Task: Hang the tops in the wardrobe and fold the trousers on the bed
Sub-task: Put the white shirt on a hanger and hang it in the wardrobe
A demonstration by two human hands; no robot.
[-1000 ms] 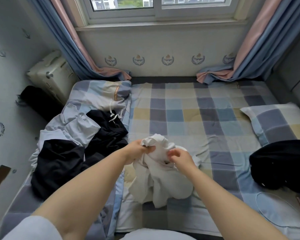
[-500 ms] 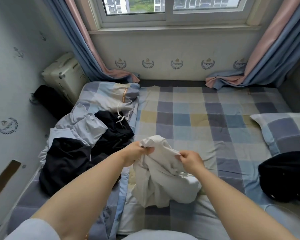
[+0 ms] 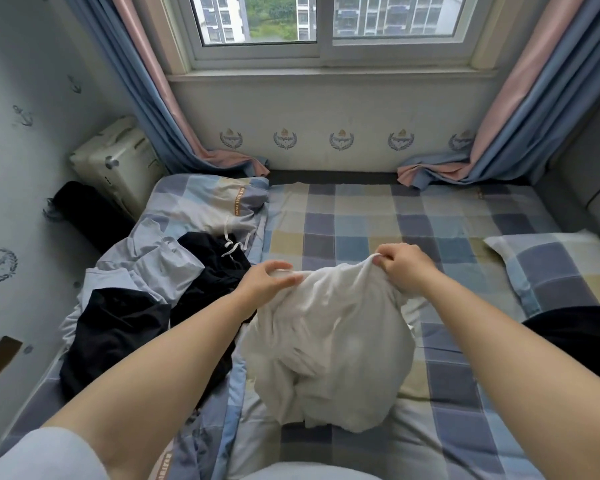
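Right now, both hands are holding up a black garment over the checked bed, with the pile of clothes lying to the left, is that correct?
Not quite: the head view shows the garment is white, not black. Both hands, left and right, do hold it over the bed, pile to the left.

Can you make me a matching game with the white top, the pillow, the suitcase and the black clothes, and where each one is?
Things:
1. white top
2. pillow
3. suitcase
4. black clothes

Places:
A. standing against the wall, in the corner beside the curtain
B. lying in a pile on the left side of the bed
C. held up by the left hand and right hand
D. lying on the right side of the bed

Pairs: 1-C, 2-D, 3-A, 4-B
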